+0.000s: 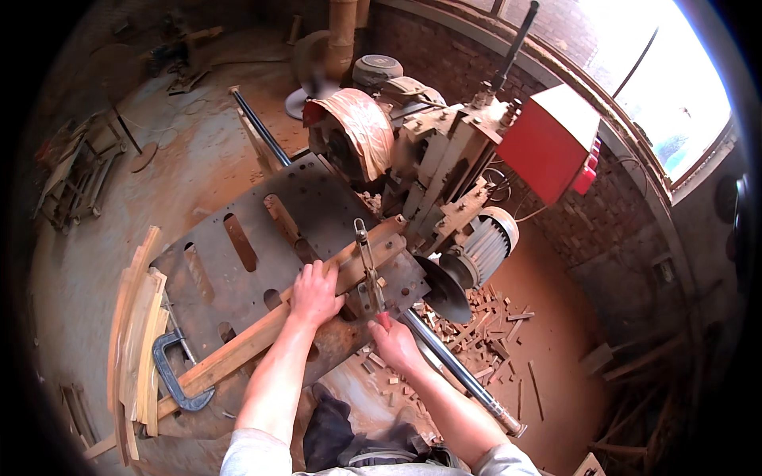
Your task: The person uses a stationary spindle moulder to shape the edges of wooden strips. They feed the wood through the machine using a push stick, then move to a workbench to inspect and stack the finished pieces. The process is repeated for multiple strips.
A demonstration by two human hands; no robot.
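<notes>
My left hand [313,295] presses down on a long wooden strip [262,337] lying slantwise across a slotted steel machine table [210,254], its fingers curled over the wood. To its right, my right hand [395,343] has its fingers closed on the red handle [384,320] of a metal toggle clamp [367,258]. That clamp stands at the table's right end, over the wood. Just beyond that end is a dark circular saw blade [446,289]. A blue-grey G-clamp [171,377] grips the strip's near-left part at the table edge.
Behind the table stand a red box [548,143], a finned electric motor [486,244] and a covered cutter head [361,131]. Several curved wooden pieces [139,341] lie at the left. A steel guide rail [464,373] runs along the right, with wood offcuts [492,337] on the floor.
</notes>
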